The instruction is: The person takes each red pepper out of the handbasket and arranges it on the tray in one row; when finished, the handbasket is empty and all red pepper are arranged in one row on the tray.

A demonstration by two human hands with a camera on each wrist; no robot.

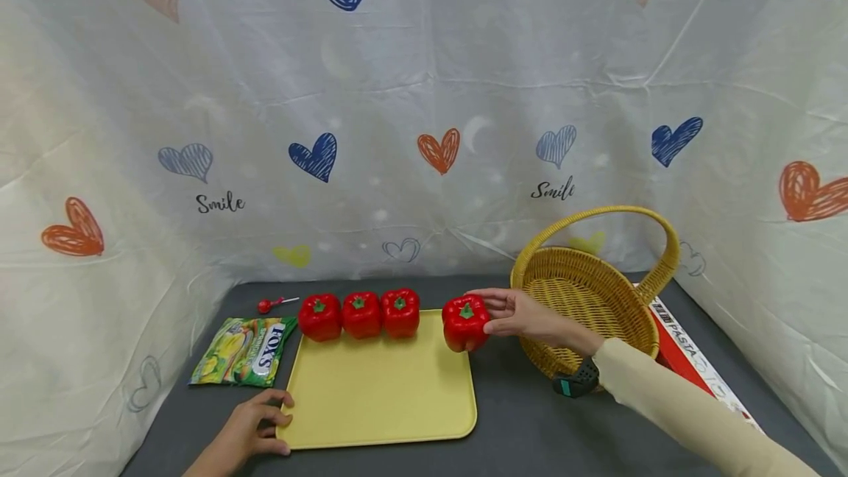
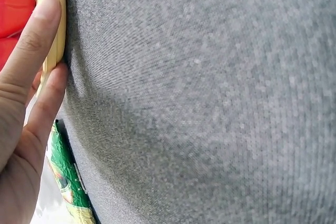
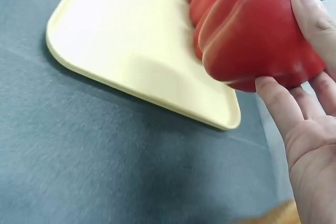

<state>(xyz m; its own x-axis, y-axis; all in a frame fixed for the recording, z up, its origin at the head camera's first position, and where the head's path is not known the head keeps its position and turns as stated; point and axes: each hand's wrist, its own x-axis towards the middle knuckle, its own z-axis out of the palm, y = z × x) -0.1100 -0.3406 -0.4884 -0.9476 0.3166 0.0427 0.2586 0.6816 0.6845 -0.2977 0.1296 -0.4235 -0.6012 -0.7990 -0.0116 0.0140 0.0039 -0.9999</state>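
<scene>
My right hand (image 1: 513, 313) grips a red bell pepper (image 1: 465, 324) above the back right corner of the yellow tray (image 1: 384, 396). In the right wrist view, the thumb lies on one side of the pepper (image 3: 257, 30) and the fingers support it from the other. Three more red bell peppers (image 1: 361, 316) stand side by side along the tray's back edge, toward its left. My left hand (image 1: 248, 422) holds the tray's front left corner. Seen from the left wrist, thumb and fingers rest at the tray's rim (image 2: 59, 35).
A yellow wicker basket (image 1: 583, 289) with a tall handle stands at the right, tilted over a red and white pasta box (image 1: 692, 363). To the left lie a green Fox's candy bag (image 1: 245, 352) and a small red-headed item with a thin pale stem (image 1: 266, 306). A printed curtain hangs behind.
</scene>
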